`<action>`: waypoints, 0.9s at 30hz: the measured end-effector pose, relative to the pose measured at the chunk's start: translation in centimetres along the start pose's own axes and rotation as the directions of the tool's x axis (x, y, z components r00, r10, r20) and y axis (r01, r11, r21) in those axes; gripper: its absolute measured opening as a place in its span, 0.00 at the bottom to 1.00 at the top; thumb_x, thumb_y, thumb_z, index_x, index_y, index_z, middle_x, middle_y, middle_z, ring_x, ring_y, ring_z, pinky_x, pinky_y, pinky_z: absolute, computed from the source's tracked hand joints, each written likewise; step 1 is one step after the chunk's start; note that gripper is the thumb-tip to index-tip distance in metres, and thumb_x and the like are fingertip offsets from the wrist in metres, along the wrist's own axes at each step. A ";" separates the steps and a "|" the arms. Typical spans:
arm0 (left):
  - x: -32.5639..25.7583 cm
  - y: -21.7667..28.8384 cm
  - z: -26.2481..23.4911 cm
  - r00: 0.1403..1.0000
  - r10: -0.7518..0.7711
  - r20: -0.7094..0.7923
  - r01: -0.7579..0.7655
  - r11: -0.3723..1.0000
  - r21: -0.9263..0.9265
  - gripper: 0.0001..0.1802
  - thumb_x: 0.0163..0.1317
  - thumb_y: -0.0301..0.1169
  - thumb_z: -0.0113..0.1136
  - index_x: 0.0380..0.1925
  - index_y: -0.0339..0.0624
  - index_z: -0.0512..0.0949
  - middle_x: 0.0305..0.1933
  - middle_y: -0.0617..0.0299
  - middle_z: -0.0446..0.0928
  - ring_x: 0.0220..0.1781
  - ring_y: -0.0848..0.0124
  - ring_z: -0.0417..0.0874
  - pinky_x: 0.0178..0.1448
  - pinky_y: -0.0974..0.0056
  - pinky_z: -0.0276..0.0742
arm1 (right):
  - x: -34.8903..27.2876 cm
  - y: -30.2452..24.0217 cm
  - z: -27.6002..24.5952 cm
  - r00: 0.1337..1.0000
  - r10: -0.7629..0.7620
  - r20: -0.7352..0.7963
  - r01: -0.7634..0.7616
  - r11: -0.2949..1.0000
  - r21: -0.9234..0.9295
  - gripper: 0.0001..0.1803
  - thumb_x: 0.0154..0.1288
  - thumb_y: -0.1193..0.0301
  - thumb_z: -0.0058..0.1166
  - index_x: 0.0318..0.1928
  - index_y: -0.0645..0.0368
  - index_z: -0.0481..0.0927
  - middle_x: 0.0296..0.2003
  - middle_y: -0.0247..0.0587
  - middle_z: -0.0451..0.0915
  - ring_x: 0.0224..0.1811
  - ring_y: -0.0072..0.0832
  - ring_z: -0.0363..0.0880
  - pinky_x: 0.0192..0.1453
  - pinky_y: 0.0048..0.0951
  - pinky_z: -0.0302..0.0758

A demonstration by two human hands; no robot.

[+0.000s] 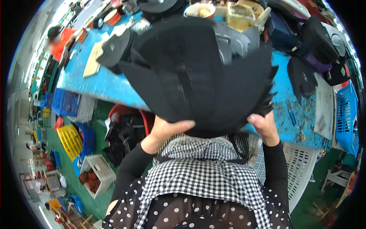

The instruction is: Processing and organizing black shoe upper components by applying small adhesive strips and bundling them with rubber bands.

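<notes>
A large stack of black cut pieces (190,80), like fabric or leather panels with pointed corners, is held up in front of me over the table's near edge. My left hand (167,128) grips its lower left edge, thumb on top and fingers hidden beneath. On the lower right edge my right hand (264,124) is closed in the same way, its fingers behind the stack. Jagged layered edges show along the right side, and the stack is slightly blurred. Beyond it, partly covered, lie grey-black cut pieces (248,40) and a dark pile (116,49).
The blue table (110,86) carries a yellow board (93,59), a bowl (199,10), a plastic tub (240,17), and a small blue-handled tool (292,116). A red bin (146,122) of black scraps stands below left. Crates (97,173) sit on the floor. Another person (63,42) is far left.
</notes>
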State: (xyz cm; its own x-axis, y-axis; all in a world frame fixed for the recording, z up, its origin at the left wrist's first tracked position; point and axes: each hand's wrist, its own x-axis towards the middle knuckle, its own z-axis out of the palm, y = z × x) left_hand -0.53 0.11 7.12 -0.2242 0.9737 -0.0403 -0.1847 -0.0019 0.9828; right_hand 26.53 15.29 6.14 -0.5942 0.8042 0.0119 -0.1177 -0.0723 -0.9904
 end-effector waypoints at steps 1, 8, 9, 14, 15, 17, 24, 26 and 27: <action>1.3 -0.2 -0.3 0.995 0.069 0.072 -0.082 0.978 0.193 0.40 0.46 0.27 0.81 0.62 0.32 0.74 0.57 0.60 0.81 0.60 0.64 0.82 0.66 0.59 0.76 | 0.8 -0.3 -1.2 1.000 -0.026 -0.007 0.025 0.993 -0.116 0.47 0.44 0.63 0.75 0.64 0.67 0.66 0.50 0.40 0.81 0.48 0.25 0.79 0.57 0.30 0.76; 5.6 -3.6 -2.7 0.966 -0.096 0.239 0.065 0.989 0.134 0.35 0.55 0.35 0.73 0.62 0.32 0.73 0.57 0.56 0.80 0.59 0.62 0.81 0.65 0.57 0.76 | 3.0 -0.5 -5.4 0.937 -0.031 0.347 0.187 0.886 -0.425 0.49 0.32 0.61 0.82 0.60 0.65 0.77 0.56 0.45 0.81 0.59 0.35 0.78 0.67 0.39 0.70; 5.5 -4.1 -3.2 0.955 -0.153 0.253 0.137 0.987 0.079 0.35 0.57 0.36 0.72 0.62 0.32 0.73 0.56 0.56 0.80 0.59 0.61 0.81 0.65 0.57 0.76 | 3.3 -0.3 -5.3 0.916 -0.079 0.394 0.234 0.901 -0.366 0.52 0.33 0.60 0.82 0.63 0.64 0.75 0.59 0.48 0.79 0.61 0.38 0.77 0.68 0.40 0.70; 4.3 -5.0 -6.7 0.882 -0.364 0.300 0.420 0.895 -0.148 0.32 0.63 0.41 0.67 0.62 0.32 0.72 0.56 0.53 0.79 0.59 0.60 0.81 0.64 0.56 0.77 | 4.2 1.2 -4.1 0.899 -0.210 0.385 0.259 0.963 -0.079 0.60 0.36 0.59 0.81 0.72 0.65 0.66 0.67 0.59 0.72 0.68 0.47 0.73 0.74 0.44 0.66; 4.4 -5.0 -7.3 0.882 -0.373 0.287 0.437 0.876 -0.205 0.32 0.64 0.42 0.65 0.62 0.32 0.71 0.56 0.53 0.79 0.59 0.60 0.81 0.64 0.56 0.77 | 4.0 1.3 -3.8 0.921 -0.167 0.351 0.178 0.984 0.001 0.60 0.37 0.60 0.80 0.72 0.66 0.65 0.68 0.58 0.71 0.69 0.46 0.73 0.74 0.43 0.65; 4.9 -5.0 -8.2 0.902 -0.355 0.247 0.423 0.843 -0.332 0.32 0.67 0.44 0.63 0.62 0.32 0.71 0.56 0.52 0.79 0.58 0.59 0.81 0.64 0.55 0.77 | 3.1 1.2 -3.6 0.955 0.082 0.285 -0.089 0.996 0.009 0.59 0.37 0.61 0.80 0.72 0.68 0.64 0.68 0.54 0.71 0.69 0.41 0.72 0.74 0.40 0.66; 8.4 -6.8 -5.9 0.667 -0.250 -0.702 -0.165 0.870 -0.465 0.34 0.74 0.52 0.55 0.63 0.32 0.69 0.57 0.48 0.77 0.60 0.58 0.79 0.65 0.52 0.76 | 4.4 6.7 -0.9 0.999 -0.019 -0.041 0.044 0.604 0.796 0.59 0.67 0.27 0.41 0.74 0.72 0.61 0.63 0.51 0.77 0.64 0.36 0.77 0.71 0.36 0.69; 9.2 -6.7 -4.8 0.645 -0.097 -0.758 0.081 0.995 -0.059 0.38 0.73 0.58 0.49 0.66 0.34 0.70 0.62 0.44 0.76 0.67 0.55 0.76 0.72 0.47 0.70 | 5.4 7.6 -1.0 0.992 -0.075 -0.101 0.121 0.355 0.927 0.50 0.74 0.33 0.38 0.71 0.71 0.66 0.61 0.50 0.79 0.62 0.36 0.78 0.70 0.36 0.71; 9.5 -6.4 -4.3 0.709 -0.070 -0.702 0.123 0.992 0.026 0.40 0.73 0.62 0.46 0.66 0.35 0.70 0.64 0.43 0.75 0.69 0.55 0.75 0.74 0.46 0.68 | 5.8 7.7 -0.9 0.983 0.015 -0.184 0.170 0.316 0.933 0.48 0.75 0.33 0.36 0.68 0.70 0.68 0.59 0.50 0.80 0.60 0.37 0.79 0.68 0.36 0.72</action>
State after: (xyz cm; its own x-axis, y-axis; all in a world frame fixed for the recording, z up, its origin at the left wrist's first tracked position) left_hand -5.63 8.41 -0.36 -0.8177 0.5305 -0.2235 -0.1861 0.1238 0.9747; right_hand 22.90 19.97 -1.58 -0.4394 0.8978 -0.0289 -0.8808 -0.4370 -0.1825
